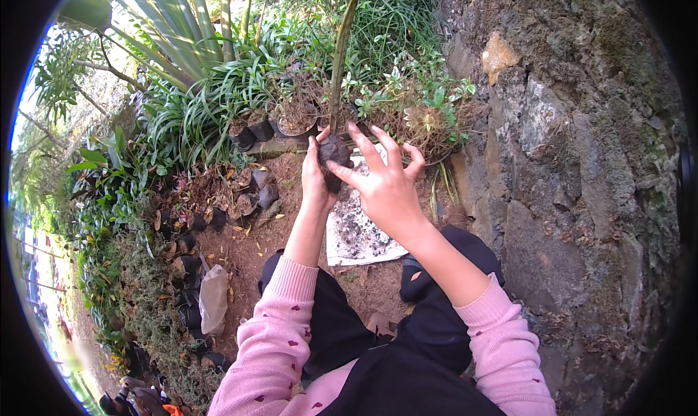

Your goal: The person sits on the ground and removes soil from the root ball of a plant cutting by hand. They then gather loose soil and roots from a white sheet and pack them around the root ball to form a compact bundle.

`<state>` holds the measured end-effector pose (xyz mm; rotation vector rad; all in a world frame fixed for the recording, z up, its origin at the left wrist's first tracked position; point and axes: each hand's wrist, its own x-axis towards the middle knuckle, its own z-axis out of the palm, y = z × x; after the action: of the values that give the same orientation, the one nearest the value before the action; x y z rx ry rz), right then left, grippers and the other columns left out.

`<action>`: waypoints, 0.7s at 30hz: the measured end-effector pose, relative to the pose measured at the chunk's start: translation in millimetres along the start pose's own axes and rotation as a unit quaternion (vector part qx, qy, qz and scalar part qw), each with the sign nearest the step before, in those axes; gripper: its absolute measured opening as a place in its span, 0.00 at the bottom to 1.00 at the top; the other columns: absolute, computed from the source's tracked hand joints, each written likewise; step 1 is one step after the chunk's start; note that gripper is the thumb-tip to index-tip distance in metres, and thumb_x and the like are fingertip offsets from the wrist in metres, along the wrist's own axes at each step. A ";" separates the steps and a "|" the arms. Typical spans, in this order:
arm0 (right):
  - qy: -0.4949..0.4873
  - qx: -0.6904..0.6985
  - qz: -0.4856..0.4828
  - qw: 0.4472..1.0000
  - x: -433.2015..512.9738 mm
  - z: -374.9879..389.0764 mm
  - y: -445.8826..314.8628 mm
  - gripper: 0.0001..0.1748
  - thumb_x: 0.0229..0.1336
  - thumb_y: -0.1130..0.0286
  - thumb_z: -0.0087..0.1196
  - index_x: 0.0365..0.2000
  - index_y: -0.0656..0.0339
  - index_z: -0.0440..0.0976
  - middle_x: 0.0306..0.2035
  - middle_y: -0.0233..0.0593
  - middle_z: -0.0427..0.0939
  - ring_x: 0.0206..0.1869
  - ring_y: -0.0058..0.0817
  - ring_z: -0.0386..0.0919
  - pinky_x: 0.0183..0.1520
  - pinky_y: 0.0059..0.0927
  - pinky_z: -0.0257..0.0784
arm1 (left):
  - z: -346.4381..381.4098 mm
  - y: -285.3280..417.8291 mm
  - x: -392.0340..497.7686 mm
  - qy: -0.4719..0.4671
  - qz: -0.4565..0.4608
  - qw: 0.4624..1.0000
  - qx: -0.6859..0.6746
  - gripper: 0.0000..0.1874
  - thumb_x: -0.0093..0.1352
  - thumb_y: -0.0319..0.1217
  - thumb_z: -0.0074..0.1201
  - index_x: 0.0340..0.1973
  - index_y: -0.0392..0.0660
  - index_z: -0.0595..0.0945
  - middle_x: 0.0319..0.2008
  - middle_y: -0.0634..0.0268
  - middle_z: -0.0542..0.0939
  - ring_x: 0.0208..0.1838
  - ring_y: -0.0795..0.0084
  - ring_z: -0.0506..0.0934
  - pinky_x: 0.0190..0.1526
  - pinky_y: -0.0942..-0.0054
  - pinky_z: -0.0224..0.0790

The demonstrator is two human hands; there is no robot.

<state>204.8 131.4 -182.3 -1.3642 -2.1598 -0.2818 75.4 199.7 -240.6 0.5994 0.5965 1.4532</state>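
A ball of dark, moist soil (334, 153) is held up in front of me, with one long, upright, narrow leaf (339, 61) rising from its top. My left hand (316, 173) cups the ball from the left and below. On the other side my right hand (384, 181) has its fingers spread, the thumb touching the ball's face and the other fingertips off it. Beneath the hands a white sheet (360, 236) strewn with dark soil crumbs lies on the ground. Where the leaf enters the ball is partly hidden by fingers.
Potted plants in black containers (297, 127) line the far edge of the ground. A rough rock wall (556, 198) rises at the right. Left of me lie a pale plastic bag (214, 299) and several small black plant bags (191, 266). Striped leaves (448, 181) lie right of the sheet.
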 end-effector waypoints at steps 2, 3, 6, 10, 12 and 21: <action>0.023 -0.002 0.022 0.999 -1.0 7.5 -0.1 0.30 0.50 0.77 0.51 0.49 0.26 0.76 0.68 0.32 0.56 0.66 0.37 0.53 0.61 0.55 0.43 | 4.0 0.9 -0.1 0.005 0.016 1.000 0.026 0.24 0.76 0.45 0.35 0.60 0.41 0.68 0.42 0.59 0.79 0.41 0.72 0.79 0.40 0.70 0.75; 0.008 -0.010 0.026 1.000 -1.6 9.1 -0.9 0.30 0.50 0.77 0.51 0.49 0.26 0.77 0.68 0.32 0.56 0.66 0.38 0.53 0.61 0.55 0.43 | 2.5 0.9 0.6 0.006 0.029 0.999 0.030 0.24 0.76 0.44 0.36 0.60 0.41 0.68 0.43 0.59 0.79 0.41 0.72 0.79 0.40 0.70 0.76; -0.002 -0.014 0.028 1.000 0.0 5.9 -1.6 0.29 0.50 0.77 0.51 0.48 0.27 0.77 0.68 0.34 0.56 0.66 0.39 0.54 0.60 0.55 0.44 | 0.1 0.1 1.3 0.004 0.053 0.998 0.045 0.21 0.76 0.37 0.39 0.60 0.39 0.69 0.43 0.60 0.79 0.41 0.73 0.79 0.40 0.72 0.76; 0.016 0.007 0.022 1.000 0.9 4.6 1.6 0.29 0.49 0.76 0.53 0.49 0.29 0.77 0.67 0.35 0.57 0.65 0.39 0.55 0.60 0.51 0.44 | -1.5 1.5 0.9 -0.027 0.057 0.997 0.040 0.21 0.76 0.37 0.38 0.60 0.39 0.69 0.44 0.60 0.79 0.42 0.74 0.79 0.43 0.73 0.74; 0.004 0.046 0.029 0.999 3.2 0.6 3.9 0.29 0.48 0.76 0.54 0.49 0.30 0.77 0.67 0.36 0.57 0.65 0.39 0.55 0.60 0.49 0.44 | -7.6 0.8 2.2 -0.048 0.057 0.997 0.020 0.22 0.75 0.38 0.38 0.60 0.39 0.69 0.46 0.59 0.79 0.43 0.74 0.78 0.45 0.73 0.73; 0.015 -0.006 0.032 0.999 7.8 -1.4 7.8 0.33 0.48 0.80 0.52 0.52 0.29 0.75 0.68 0.40 0.53 0.67 0.44 0.51 0.61 0.48 0.44 | -3.7 -1.0 3.1 -0.048 0.187 0.959 0.209 0.32 0.77 0.47 0.25 0.50 0.33 0.78 0.49 0.60 0.74 0.56 0.68 0.70 0.60 0.69 0.58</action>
<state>209.7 140.3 -177.7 -1.4233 -2.0893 -0.2881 73.6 202.9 -244.0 1.1594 0.7475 1.6482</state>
